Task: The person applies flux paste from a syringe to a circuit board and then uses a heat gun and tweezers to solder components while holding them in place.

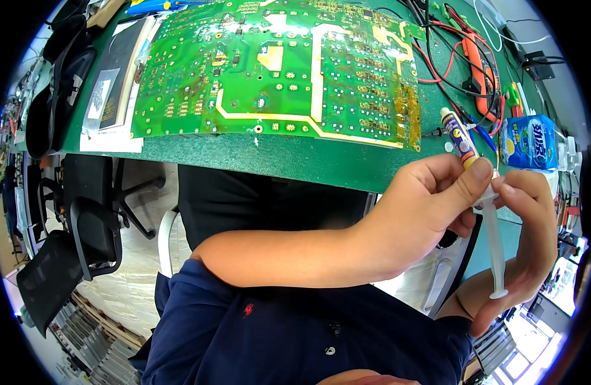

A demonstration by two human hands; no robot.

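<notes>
A syringe (460, 139) with a purple, white and yellow label is up at the table's right front edge, its labelled end toward the board. My left hand (424, 205) pinches it between thumb and fingers. Below that grip, a long translucent plunger (494, 250) extends toward me and ends in a round flat disc. My right hand (533, 221) curls around the plunger side, its fingertips at the flange by my left thumb and its palm behind the disc. A large green circuit board (270, 83) with gold traces lies on the table, apart from both hands.
The green table (295, 158) carries an orange multimeter (478, 83) with tangled red and black leads, blue-handled tool (483, 136) and a blue packet (528, 142) at right. Papers and a dark flat case (125, 77) lie left. Black office chairs (90, 205) stand at left.
</notes>
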